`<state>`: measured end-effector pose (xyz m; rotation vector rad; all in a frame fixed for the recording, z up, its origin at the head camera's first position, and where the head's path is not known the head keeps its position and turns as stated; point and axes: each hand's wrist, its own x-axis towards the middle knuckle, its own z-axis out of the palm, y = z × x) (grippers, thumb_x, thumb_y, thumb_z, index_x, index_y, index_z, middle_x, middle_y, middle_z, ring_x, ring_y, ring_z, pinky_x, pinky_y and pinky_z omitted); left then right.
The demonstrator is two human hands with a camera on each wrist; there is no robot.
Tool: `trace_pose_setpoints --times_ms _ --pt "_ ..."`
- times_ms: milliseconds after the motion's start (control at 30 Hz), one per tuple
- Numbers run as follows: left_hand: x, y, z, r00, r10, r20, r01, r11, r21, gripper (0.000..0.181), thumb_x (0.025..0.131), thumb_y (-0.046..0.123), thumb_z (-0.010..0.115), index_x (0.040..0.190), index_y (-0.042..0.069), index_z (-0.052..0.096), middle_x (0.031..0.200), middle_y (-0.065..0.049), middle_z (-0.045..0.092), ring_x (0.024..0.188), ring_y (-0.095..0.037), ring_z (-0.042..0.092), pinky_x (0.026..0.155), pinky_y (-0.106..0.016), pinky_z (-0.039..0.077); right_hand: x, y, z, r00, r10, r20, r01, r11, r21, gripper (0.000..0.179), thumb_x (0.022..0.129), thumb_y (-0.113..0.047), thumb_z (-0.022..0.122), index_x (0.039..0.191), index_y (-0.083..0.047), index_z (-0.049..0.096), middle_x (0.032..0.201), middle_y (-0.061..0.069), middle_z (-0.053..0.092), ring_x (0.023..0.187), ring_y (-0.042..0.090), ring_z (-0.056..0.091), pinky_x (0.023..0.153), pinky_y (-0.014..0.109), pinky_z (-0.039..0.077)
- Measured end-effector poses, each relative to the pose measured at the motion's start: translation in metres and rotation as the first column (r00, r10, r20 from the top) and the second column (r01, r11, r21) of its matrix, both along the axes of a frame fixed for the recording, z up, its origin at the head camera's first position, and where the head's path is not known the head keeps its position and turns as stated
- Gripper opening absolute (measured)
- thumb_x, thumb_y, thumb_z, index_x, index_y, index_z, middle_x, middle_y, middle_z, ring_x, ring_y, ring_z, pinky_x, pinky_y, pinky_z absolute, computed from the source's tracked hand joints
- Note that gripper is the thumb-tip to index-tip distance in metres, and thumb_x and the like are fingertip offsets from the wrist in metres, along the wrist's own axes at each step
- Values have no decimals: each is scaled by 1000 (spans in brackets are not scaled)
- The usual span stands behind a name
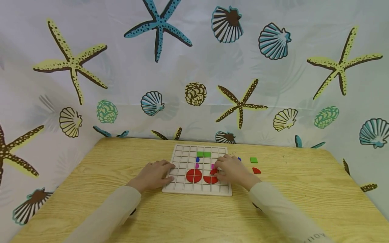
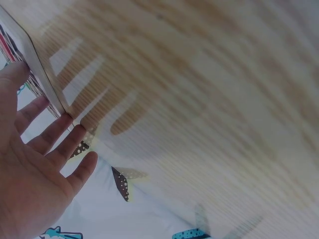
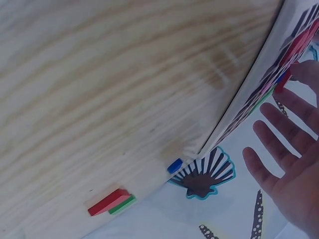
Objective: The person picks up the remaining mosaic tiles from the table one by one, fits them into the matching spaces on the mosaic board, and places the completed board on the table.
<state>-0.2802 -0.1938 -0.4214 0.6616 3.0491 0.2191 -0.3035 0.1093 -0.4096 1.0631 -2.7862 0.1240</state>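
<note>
- Right hand (image 1: 232, 169) pinches a red quarter piece (image 1: 213, 171) between thumb and fingertip over the right side of the white grid board (image 1: 179, 191); whether that piece touches the board is hard to tell.
- Left hand (image 1: 153, 174), fingers spread and extended, rests at the board's left edge; its wrist view shows the fingertips along that edge, the grid squeezed to a sliver.
- From the head, the right hand hides some grid cells and part of the blue piece (image 1: 239, 159); the right wrist view shows this piece plainly, on the table.
- The loose red piece (image 1: 256, 170) and green square (image 1: 253, 160) stand apart from above but overlap from the right wrist.
- Wood tabletop (image 1: 182, 219) stretches before the board's near edge and out to both sides; patterned cloth (image 1: 182, 125) rises behind.
</note>
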Motion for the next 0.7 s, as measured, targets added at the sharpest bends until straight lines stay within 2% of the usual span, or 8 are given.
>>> trace_pose_setpoints --times_ms 167,333,700 --pt "1 0 0 1000 -4 -4 4 1000 3 48 88 41 57 129 16 52 129 -9 51 117 -30 50 93 -53 37 -2 -9 -2 1000 16 -17 -16 1000 18 22 85 -33 62 97 -15 66 102 -1 63 93 19 53 79 41 45" --pt "0 0 0 1000 -5 -9 5 1000 -3 48 88 41 57 129 15 52 130 -10 51 118 -31 49 93 -53 37 -2 -15 -3 1000 12 -15 -12 1000 27 22 86 -34 61 97 -16 66 102 -2 63 92 17 53 79 38 46" --pt "1 1 0 1000 -15 -23 15 1000 -7 48 88 39 57 129 15 53 129 -10 52 117 -31 50 91 -54 38 -3 -18 -4 1000 14 17 -14 999 32 23 87 -34 61 101 -17 66 105 -1 61 94 19 51 82 41 45"
